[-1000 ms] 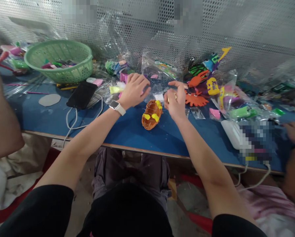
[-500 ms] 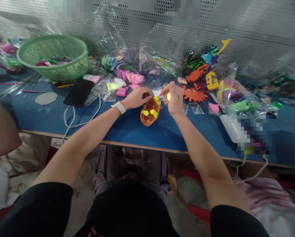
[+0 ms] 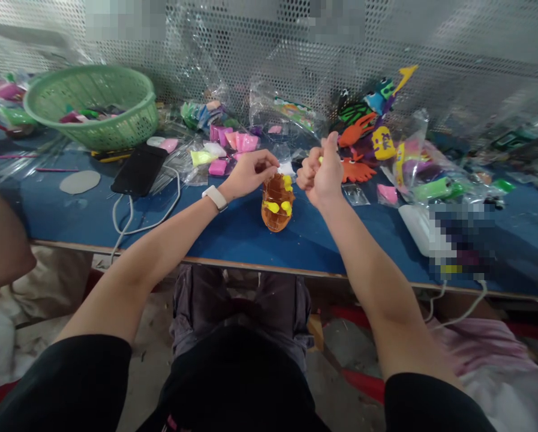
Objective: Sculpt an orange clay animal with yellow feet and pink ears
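Observation:
On the blue table lies an oval brown clay piece (image 3: 274, 221), its surface scored with lines and dotted with bright yellow clay bits (image 3: 272, 207). My left hand (image 3: 251, 172), with a white band at the wrist, has its thumb and fingers pinched at the far left end of this piece. To the right, slightly above the table, my right hand (image 3: 322, 172) is curled closed with the thumb up. A lump of yellow clay (image 3: 321, 159) shows between its fingers; most of it is hidden. The right hand is apart from the brown piece.
A green plastic basket (image 3: 93, 135) stands back left, near a black phone (image 3: 139, 171) with a white cable. Pink clay packets (image 3: 246, 143) lie behind my hands. An orange clay crab (image 3: 357, 171) and a white device (image 3: 416, 228) are on the right. Another person's arm (image 3: 3, 234) is at left.
My right hand has lifted slightly and turned, its fingers closing more over the yellow clay. The brown piece has turned a little more upright in view; my left hand stays at its far end.

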The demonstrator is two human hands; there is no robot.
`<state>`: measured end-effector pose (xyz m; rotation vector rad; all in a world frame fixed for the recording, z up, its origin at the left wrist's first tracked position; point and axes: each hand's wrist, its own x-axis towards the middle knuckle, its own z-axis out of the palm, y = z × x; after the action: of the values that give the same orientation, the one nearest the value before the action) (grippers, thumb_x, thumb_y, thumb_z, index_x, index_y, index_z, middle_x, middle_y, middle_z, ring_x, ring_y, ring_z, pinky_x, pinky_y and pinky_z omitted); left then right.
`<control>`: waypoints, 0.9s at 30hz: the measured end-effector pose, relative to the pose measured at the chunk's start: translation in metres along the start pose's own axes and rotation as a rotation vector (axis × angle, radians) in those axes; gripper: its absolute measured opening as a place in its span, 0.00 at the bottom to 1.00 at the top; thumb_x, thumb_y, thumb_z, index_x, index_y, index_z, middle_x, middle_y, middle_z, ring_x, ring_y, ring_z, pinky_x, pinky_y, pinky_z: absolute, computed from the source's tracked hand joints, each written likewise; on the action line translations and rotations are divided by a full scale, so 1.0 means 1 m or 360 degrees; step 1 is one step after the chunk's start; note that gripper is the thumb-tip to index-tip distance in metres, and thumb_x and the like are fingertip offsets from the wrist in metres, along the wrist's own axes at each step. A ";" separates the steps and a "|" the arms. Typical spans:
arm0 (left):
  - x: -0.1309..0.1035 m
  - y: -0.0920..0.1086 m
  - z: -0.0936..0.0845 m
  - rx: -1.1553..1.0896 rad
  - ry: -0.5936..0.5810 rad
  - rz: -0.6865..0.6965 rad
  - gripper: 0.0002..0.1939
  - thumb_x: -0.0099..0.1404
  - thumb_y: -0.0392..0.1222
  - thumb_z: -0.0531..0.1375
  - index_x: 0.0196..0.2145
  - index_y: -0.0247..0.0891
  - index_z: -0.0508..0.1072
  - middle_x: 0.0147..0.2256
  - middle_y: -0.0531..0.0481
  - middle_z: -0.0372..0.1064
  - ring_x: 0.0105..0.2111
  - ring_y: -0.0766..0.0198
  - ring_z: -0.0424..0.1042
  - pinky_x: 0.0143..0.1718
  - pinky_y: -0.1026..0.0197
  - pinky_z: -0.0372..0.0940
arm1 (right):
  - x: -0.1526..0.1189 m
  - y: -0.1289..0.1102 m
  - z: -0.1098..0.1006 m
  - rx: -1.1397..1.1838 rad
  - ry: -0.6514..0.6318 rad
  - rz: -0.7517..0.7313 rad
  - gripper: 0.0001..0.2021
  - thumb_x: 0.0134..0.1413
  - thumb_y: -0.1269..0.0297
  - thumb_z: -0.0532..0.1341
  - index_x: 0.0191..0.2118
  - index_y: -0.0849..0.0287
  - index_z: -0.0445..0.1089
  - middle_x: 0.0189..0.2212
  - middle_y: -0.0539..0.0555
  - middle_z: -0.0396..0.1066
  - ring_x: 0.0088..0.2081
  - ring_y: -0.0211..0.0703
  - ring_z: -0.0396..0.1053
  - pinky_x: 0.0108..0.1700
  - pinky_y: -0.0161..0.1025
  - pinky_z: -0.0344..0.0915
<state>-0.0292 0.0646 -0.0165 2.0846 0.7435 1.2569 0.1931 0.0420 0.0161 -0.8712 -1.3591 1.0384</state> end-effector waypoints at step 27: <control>-0.001 0.028 0.000 0.0587 0.0075 0.0045 0.23 0.86 0.66 0.60 0.63 0.48 0.74 0.52 0.42 0.75 0.55 0.45 0.82 0.56 0.38 0.80 | -0.018 0.008 0.008 -0.0989 -0.0260 -0.0880 0.31 0.71 0.52 0.74 0.74 0.42 0.72 0.67 0.60 0.75 0.68 0.69 0.77 0.68 0.69 0.82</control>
<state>-0.0253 0.0451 0.0030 2.3684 1.0358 1.2626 0.1854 0.0274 0.0027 -0.7824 -1.9668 0.2547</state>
